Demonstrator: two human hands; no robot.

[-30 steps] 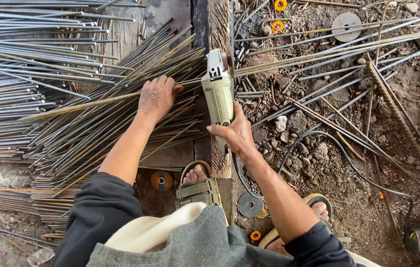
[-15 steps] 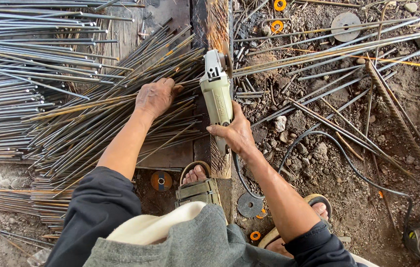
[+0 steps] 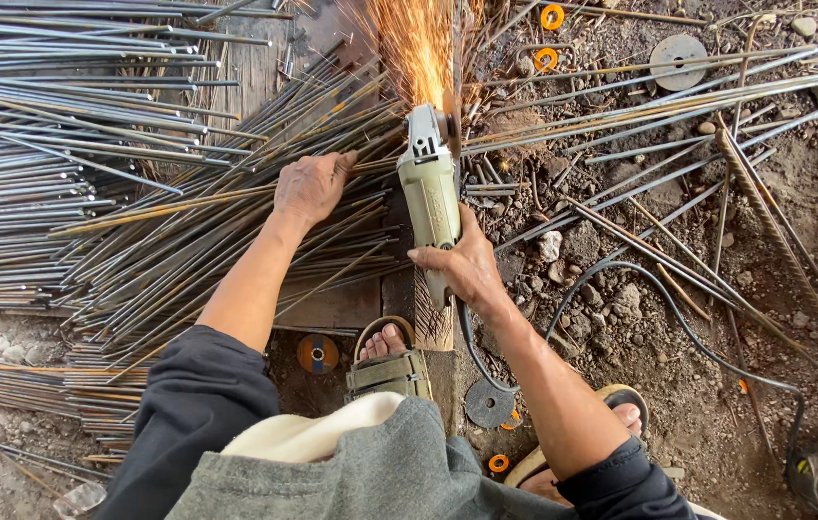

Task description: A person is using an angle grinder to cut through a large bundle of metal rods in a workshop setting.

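A: Nearest the camera, what lies at your feet?

B: Your sandalled foot (image 3: 388, 358) rests against a wooden block (image 3: 433, 323); a worn cutting disc (image 3: 317, 353) lies just left of it on the dirt ground (image 3: 678, 385), another disc (image 3: 489, 403) to the right. A black power cable (image 3: 678, 323) loops across the ground toward your right hand.

A: And the right hand?

B: Your right hand (image 3: 467, 270) has its grip clamped around the body of the pale green angle grinder (image 3: 430, 188), fingers wrapped over the housing. The grinder points away from you, lying over the block.

A: The left hand?

B: Your left hand (image 3: 311, 185) presses palm-down on a bundle of thin steel rods (image 3: 187, 207), its grip closed over them, just left of the grinder head.

A: Farther out?

B: The grinder's wheel meets the rods beside your left fingertips; a plume of orange sparks (image 3: 418, 48) rises from the contact. Beyond, more rods (image 3: 62, 106) fan left, and long bars (image 3: 678, 91) run right, with two orange rings (image 3: 549, 37) and a round metal plate (image 3: 678, 56) at the far edge.
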